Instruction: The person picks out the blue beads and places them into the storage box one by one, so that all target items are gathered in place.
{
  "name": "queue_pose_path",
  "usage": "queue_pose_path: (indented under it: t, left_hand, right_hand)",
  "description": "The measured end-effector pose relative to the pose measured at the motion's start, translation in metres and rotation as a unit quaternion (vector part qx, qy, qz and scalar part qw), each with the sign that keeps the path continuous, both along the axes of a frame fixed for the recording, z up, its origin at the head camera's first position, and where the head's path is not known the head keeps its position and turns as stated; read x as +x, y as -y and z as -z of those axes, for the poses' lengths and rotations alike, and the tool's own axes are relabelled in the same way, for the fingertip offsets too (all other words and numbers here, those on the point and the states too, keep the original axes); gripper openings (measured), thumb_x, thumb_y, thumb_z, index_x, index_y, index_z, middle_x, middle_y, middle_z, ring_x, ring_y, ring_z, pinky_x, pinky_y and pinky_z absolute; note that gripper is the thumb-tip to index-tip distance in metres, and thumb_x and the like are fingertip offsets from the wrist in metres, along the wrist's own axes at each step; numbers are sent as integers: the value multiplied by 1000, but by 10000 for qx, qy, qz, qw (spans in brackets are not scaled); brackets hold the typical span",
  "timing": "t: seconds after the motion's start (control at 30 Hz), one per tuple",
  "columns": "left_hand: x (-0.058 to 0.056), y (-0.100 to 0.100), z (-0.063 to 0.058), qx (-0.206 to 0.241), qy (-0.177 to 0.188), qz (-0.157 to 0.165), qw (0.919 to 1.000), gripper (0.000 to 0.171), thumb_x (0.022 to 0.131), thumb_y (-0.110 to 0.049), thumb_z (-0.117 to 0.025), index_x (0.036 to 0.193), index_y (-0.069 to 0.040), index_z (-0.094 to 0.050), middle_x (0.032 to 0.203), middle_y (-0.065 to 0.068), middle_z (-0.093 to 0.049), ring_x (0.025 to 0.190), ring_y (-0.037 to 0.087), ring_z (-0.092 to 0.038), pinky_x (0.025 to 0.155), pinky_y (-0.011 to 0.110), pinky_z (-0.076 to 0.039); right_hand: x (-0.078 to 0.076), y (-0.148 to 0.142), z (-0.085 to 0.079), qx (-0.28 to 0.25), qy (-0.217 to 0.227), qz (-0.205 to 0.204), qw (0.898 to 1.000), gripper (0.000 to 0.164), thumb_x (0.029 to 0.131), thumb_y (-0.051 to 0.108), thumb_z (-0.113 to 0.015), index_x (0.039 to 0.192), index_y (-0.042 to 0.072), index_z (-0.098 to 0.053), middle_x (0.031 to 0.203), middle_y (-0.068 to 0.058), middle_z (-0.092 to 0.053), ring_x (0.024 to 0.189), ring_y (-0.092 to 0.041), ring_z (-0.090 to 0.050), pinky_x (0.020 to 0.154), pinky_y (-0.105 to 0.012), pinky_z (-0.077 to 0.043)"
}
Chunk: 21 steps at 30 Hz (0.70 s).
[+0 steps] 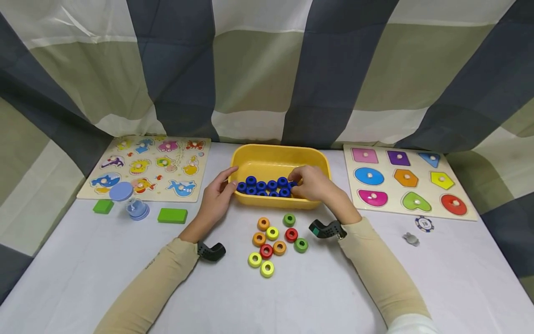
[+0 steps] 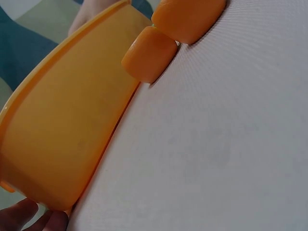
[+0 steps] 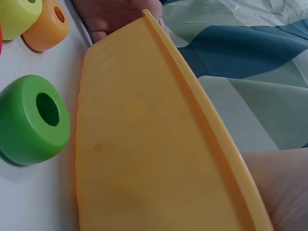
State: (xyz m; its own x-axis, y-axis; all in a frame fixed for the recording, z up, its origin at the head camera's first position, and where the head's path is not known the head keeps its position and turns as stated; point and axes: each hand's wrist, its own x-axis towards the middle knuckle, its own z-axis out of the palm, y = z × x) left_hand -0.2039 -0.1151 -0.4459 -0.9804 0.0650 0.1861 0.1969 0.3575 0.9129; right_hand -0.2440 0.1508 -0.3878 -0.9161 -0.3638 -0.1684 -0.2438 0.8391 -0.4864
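**A:** What have I got under the hands?

**B:** The yellow tray (image 1: 278, 160), straight ahead of both. The left hand (image 1: 216, 197) rests against its near-left corner, fingers fairly straight on the rim. The right hand (image 1: 314, 183) reaches over the near-right rim, fingers curled down among the blue rings (image 1: 267, 186) inside. I'd say it pinches one, but I can't tell for sure.

**A:** How will the rings handle?

**B:** My guess: hard, light, smooth. Stiff enough to squeeze freely, but a glossy side could slip. I'd take one across its outer wall, or hook a fingertip through the hole.

**A:** And the tray?

**B:** Thin plastic by the look, light, so it may slide on the table (image 1: 375, 278). The flared rim (image 3: 202, 96) is the place to hold; the left hand braces it well there.

**A:** Anything loose nearby?

**B:** Coloured rings (image 1: 275, 242) lie on the table just behind the hands, between the wrists, apart from the tray.
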Motion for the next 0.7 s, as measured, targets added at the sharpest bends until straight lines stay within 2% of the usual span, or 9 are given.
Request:
queue_pose_path:
  t: [0.23, 0.47, 0.7]
  left_hand:
    - [0, -1, 1, 49, 50, -3, 10000, 40, 101, -23, -47, 141, -22, -50, 151, -3, -45, 143, 17, -37, 116, 38, -37]
    - [0, 0, 0, 4, 67, 21, 10000, 40, 101, -27, -46, 141, -22, -50, 152, -4, -44, 143, 16, -36, 116, 38, -37]
    - [2, 2, -5, -359, 251, 56, 9990, 41, 101, -30, -46, 142, -23, -49, 152, -1, -44, 142, 18, -39, 115, 39, -38]
  right_hand:
    - [2, -1, 0, 33, -69, 2, 10000, 31, 85, 13, -70, 115, 5, -68, 108, -12, -68, 92, -25, -57, 87, -37, -54]
    - [5, -2, -3, -160, -273, 97, 9995, 32, 87, 16, -68, 117, 6, -66, 111, -13, -67, 96, -27, -60, 87, -39, -55]
    - [15, -15, -14, -476, -949, 92, 9943, 35, 89, 21, -67, 119, 4, -66, 113, -14, -68, 98, -27, -61, 88, -42, -54]
